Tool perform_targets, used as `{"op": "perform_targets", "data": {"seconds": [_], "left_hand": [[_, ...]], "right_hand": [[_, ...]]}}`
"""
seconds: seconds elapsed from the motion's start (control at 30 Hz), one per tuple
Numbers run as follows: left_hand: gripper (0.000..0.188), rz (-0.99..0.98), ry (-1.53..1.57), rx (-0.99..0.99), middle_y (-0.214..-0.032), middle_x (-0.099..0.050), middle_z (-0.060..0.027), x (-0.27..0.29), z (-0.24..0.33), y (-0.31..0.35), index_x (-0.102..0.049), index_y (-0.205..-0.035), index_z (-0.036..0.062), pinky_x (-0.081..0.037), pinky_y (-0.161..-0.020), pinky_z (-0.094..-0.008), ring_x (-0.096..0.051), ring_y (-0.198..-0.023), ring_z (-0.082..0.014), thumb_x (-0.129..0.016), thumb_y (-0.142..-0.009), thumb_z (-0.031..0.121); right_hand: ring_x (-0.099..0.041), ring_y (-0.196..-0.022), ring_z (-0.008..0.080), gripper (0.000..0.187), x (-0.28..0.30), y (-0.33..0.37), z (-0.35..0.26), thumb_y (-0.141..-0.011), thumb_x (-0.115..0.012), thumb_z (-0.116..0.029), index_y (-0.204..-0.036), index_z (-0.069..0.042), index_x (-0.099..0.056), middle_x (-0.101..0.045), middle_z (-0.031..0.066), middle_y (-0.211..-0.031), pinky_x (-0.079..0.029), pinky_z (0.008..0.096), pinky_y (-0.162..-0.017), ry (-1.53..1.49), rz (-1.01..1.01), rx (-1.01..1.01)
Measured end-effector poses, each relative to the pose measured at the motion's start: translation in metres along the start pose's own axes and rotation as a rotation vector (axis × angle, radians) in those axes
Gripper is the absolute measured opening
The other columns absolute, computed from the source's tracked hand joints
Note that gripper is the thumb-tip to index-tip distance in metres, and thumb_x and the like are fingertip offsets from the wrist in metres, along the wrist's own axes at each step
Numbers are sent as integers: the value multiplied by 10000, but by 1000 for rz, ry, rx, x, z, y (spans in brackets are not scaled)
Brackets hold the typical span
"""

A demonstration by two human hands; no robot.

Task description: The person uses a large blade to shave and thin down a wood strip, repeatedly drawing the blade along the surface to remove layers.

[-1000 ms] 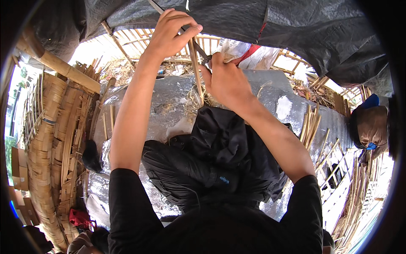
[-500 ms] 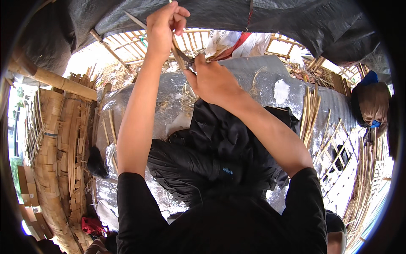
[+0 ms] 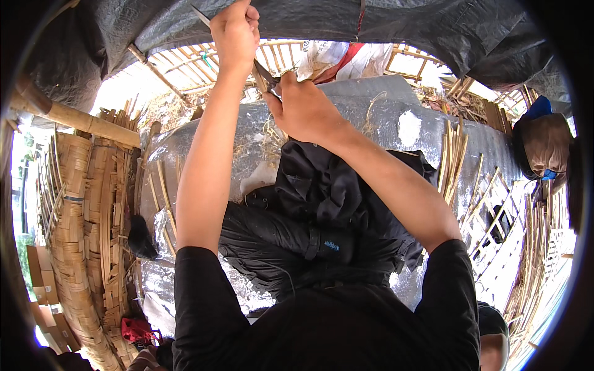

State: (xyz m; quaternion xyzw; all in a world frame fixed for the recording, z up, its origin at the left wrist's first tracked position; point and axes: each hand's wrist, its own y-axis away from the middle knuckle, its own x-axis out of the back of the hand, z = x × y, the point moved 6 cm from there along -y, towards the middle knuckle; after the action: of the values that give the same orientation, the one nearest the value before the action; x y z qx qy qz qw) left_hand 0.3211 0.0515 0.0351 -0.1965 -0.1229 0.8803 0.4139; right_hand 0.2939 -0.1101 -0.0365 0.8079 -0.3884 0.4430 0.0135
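Both my hands are raised at the top of the view. In my right hand (image 3: 306,108), closed, is a long knife (image 3: 202,16), its dark blade slanting up and left behind my left wrist to a pointed tip. A pale bamboo strip (image 3: 260,79) runs along the blade beside my right thumb, up toward my left hand (image 3: 235,34). The left fingers are curled closed around the strip, whose upper end is hidden by the hand or cut off by the picture. Black cloth (image 3: 328,185) lies over my lap beneath my right forearm.
A shiny grey plastic sheet (image 3: 198,145) spreads around my crossed legs. Woven bamboo (image 3: 71,167) stands at left, with thin bamboo sticks (image 3: 455,154) at right. A black tarp (image 3: 408,25) hangs low ahead, before a white and red sack (image 3: 340,62). A person (image 3: 493,337) is partly visible at lower right.
My left fingers have curled in tighter, and the hand has shifted slightly left. My right hand has moved a little left and up with the knife, whose tip shows farther right and higher.
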Motion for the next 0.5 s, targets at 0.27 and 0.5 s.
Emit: {"op": "perform_targets", "data": {"seconds": [0.27,0.5], "left_hand": [[500,-124,-117,19,-502,-460,23,-37,0,3,-570,-630,112,-288,-398,-260,-394,-404,-79,-585,-985,463],[524,-118,-113,-47,-502,-467,18,-41,-2,8,-571,-616,92,-295,-405,-265,-406,-411,-88,-605,-978,470]], "right_hand": [[-704,-754,517,383,-14,27,28,-985,-606,-272,-1013,95,-502,-673,321,-765,-599,555,-683,97,-15,-143],[-687,-714,530,404,-18,30,37,-1006,-585,-317,-1015,72,-473,-669,319,-743,-584,584,-645,232,-32,-162]]}}
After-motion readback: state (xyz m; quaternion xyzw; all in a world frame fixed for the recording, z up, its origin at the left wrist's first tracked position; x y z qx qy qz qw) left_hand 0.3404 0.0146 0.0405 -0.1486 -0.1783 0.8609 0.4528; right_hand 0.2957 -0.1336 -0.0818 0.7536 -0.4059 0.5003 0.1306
